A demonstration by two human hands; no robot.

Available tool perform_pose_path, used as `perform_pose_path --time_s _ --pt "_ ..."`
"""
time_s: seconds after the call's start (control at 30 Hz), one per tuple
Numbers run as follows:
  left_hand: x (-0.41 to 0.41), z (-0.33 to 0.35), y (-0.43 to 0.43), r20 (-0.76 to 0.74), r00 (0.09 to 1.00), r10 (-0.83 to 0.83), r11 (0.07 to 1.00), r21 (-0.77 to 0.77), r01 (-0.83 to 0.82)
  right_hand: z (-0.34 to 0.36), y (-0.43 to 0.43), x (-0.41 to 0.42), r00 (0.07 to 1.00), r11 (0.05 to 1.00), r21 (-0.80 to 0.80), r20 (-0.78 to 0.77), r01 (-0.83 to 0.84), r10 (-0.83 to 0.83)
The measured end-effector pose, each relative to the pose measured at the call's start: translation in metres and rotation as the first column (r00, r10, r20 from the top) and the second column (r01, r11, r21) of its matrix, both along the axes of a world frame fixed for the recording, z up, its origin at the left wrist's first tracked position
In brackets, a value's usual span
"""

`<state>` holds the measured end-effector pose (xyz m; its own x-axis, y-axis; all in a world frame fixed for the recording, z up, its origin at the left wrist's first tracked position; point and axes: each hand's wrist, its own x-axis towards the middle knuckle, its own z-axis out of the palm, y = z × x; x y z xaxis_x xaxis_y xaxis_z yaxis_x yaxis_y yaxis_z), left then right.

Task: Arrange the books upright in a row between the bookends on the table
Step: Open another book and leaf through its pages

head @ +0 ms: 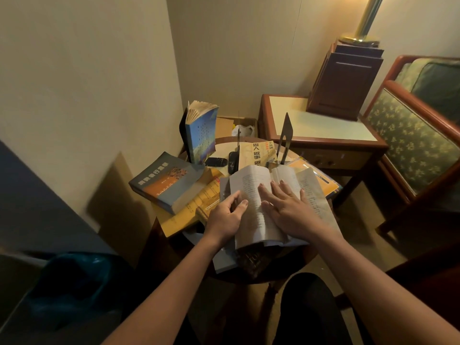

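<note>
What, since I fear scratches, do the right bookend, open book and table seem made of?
Bookend: likely sheet metal, dark and dull; thin, flat, with a pointed top. Book: matte, yellowish paper; its printed pages curl. Table: probably varnished wood; the brown rim has a slight sheen.

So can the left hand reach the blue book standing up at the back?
Probably yes: the left hand grips the open book, but only a flat book lies between it and the upright blue book.

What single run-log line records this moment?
left hand: grips open book edge | right hand: flat on page | blue book: upright
</note>
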<state>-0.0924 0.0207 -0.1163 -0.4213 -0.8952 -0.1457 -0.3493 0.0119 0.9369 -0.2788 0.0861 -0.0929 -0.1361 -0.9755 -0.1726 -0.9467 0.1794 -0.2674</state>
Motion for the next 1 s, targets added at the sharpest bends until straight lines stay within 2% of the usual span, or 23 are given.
perform_pose_path --time_s 0.1,0.2,0.3,0.47,0.7,0.83,1.0 --pt "-0.004 0.001 0.001 0.139 0.989 -0.045 0.983 -0.168 0.068 -0.002 -0.005 -0.001 0.998 1.0 0.003 -0.058 -0.019 0.019" --pt "-0.011 -0.003 0.001 0.34 0.927 -0.157 0.885 -0.368 0.285 -0.004 -0.009 -0.002 0.996 0.999 0.002 -0.087 -0.034 0.034" --pt "-0.017 -0.009 0.0 0.485 0.847 -0.218 0.804 -0.402 0.437 -0.007 -0.008 -0.008 0.997 0.999 -0.025 -0.065 -0.04 0.039" --pt "-0.027 -0.02 -0.011 0.662 0.728 -0.176 0.775 -0.363 0.517 -0.019 -0.002 -0.012 0.996 0.999 -0.036 -0.079 -0.036 0.033" --pt "-0.056 -0.004 -0.044 0.765 0.625 -0.157 0.773 -0.299 0.56 -0.024 -0.003 -0.008 0.992 0.999 -0.043 -0.123 -0.024 0.018" --pt "-0.052 -0.009 -0.037 0.756 0.641 -0.134 0.787 -0.312 0.533 -0.028 -0.003 -0.006 0.99 0.998 -0.067 -0.138 -0.02 0.011" --pt "-0.018 -0.021 0.024 0.731 0.67 -0.129 0.764 -0.357 0.537 -0.034 -0.002 -0.004 0.987 0.995 -0.096 -0.161 -0.024 0.008"
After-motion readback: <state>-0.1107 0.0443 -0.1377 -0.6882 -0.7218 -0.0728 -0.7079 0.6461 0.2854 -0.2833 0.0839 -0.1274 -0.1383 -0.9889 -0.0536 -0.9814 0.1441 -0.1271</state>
